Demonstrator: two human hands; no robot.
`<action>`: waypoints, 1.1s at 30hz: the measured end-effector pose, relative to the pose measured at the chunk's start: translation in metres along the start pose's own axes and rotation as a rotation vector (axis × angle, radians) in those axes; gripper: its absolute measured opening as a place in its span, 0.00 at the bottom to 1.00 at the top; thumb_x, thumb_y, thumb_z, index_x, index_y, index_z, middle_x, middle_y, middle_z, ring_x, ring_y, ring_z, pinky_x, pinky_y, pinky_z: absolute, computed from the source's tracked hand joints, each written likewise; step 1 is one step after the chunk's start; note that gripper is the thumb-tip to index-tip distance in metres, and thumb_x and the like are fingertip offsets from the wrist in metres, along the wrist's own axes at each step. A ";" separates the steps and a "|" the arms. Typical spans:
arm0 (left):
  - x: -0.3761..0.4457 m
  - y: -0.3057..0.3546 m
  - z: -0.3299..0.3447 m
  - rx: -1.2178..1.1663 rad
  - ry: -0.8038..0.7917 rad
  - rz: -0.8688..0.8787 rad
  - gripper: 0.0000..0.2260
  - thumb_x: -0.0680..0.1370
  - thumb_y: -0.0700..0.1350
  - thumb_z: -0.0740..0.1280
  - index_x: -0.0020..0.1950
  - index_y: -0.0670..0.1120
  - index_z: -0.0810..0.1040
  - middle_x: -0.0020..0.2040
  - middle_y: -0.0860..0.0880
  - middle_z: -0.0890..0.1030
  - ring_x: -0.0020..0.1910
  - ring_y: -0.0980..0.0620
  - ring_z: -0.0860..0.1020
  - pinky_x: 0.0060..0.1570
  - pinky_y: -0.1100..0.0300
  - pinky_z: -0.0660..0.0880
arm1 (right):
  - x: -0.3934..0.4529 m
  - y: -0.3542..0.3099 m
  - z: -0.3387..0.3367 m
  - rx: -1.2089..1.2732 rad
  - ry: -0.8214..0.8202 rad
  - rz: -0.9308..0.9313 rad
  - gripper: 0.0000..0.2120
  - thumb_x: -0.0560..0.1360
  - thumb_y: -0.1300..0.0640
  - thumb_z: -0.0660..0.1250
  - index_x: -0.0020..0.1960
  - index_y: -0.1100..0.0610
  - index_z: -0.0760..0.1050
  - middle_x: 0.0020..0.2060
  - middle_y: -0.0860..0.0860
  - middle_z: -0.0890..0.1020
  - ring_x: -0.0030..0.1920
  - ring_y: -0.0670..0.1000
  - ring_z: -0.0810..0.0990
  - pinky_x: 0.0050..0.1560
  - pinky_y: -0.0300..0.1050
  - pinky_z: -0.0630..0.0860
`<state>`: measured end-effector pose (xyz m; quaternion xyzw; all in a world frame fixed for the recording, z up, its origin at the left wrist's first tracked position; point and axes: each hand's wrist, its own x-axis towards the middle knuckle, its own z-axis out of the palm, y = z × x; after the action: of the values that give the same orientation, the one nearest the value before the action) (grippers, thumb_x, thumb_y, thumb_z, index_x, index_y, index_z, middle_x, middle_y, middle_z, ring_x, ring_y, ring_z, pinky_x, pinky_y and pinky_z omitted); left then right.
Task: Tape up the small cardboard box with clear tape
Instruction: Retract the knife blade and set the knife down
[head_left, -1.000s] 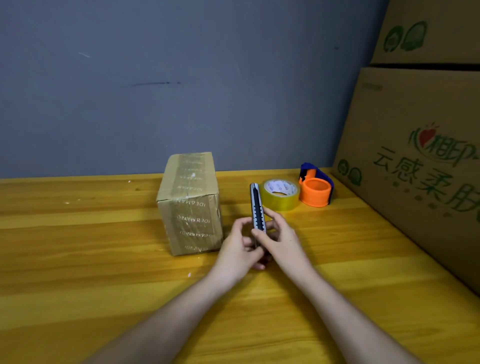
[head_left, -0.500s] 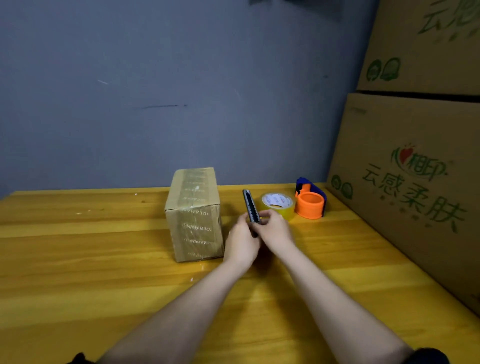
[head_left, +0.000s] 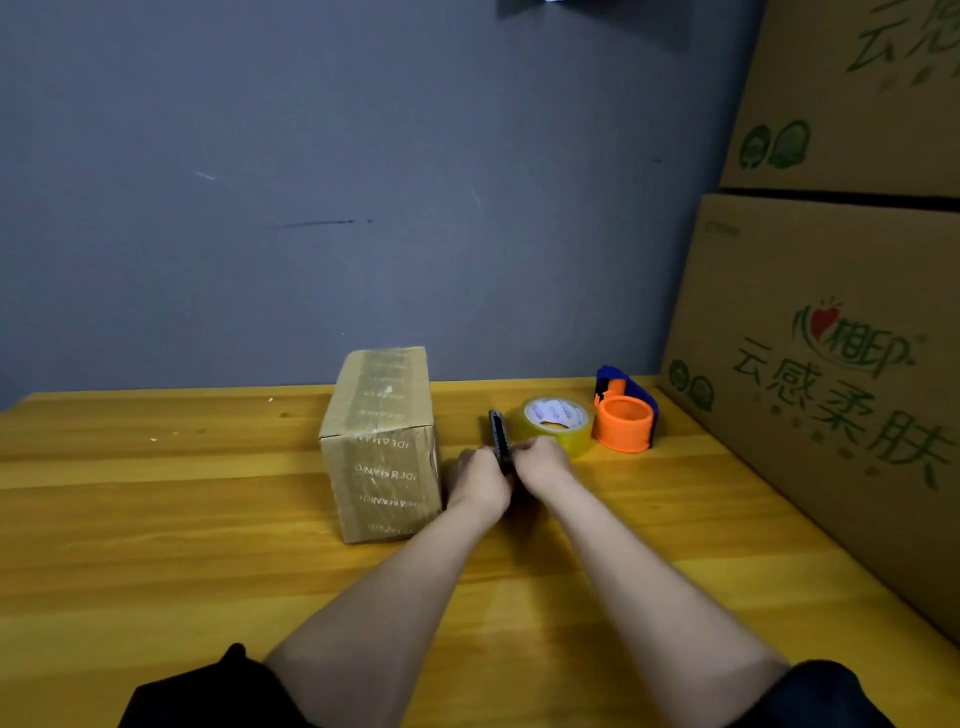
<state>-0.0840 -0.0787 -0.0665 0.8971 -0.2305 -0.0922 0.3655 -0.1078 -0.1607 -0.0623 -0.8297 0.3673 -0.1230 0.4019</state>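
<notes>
A small cardboard box (head_left: 382, 447), wrapped in glossy tape, stands on the wooden table (head_left: 156, 519) left of centre. Just right of it my left hand (head_left: 480, 478) and my right hand (head_left: 540, 462) are closed together on a dark utility knife (head_left: 498, 434), whose far end sticks up and away from me. A roll of clear tape (head_left: 556, 423) lies flat right behind my right hand. Beside the roll stands an orange and blue tape dispenser (head_left: 623, 415).
Large printed cardboard cartons (head_left: 831, 364) are stacked along the table's right side. A grey wall (head_left: 363, 182) runs behind the table's far edge. Bare wood lies left of the small box and in front of it.
Both hands have moved farther from me with the knife, toward the tape roll. The knife's visible end looks shorter and darker. The camera has tilted up and back.
</notes>
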 end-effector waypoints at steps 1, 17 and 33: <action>0.002 0.000 0.001 0.034 0.000 -0.003 0.13 0.76 0.44 0.62 0.57 0.45 0.79 0.57 0.40 0.81 0.56 0.37 0.77 0.54 0.51 0.76 | 0.001 0.000 0.001 0.010 0.003 0.010 0.12 0.76 0.58 0.60 0.52 0.59 0.81 0.52 0.60 0.83 0.53 0.60 0.80 0.45 0.44 0.70; -0.001 0.018 -0.006 0.278 -0.065 -0.141 0.17 0.81 0.40 0.53 0.68 0.37 0.68 0.69 0.39 0.65 0.69 0.38 0.65 0.66 0.49 0.65 | 0.000 0.001 0.000 0.195 -0.087 -0.008 0.16 0.78 0.59 0.54 0.32 0.54 0.64 0.34 0.54 0.69 0.44 0.53 0.66 0.36 0.45 0.61; -0.066 0.026 -0.098 0.008 0.330 0.650 0.14 0.74 0.37 0.59 0.57 0.47 0.73 0.55 0.48 0.78 0.55 0.47 0.77 0.56 0.49 0.73 | -0.046 -0.016 0.001 0.599 0.021 -0.274 0.08 0.79 0.63 0.56 0.51 0.59 0.74 0.37 0.51 0.78 0.33 0.49 0.76 0.32 0.41 0.70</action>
<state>-0.1181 -0.0030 0.0215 0.7812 -0.4419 0.1754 0.4046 -0.1307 -0.1211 -0.0465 -0.7150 0.2037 -0.2871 0.6040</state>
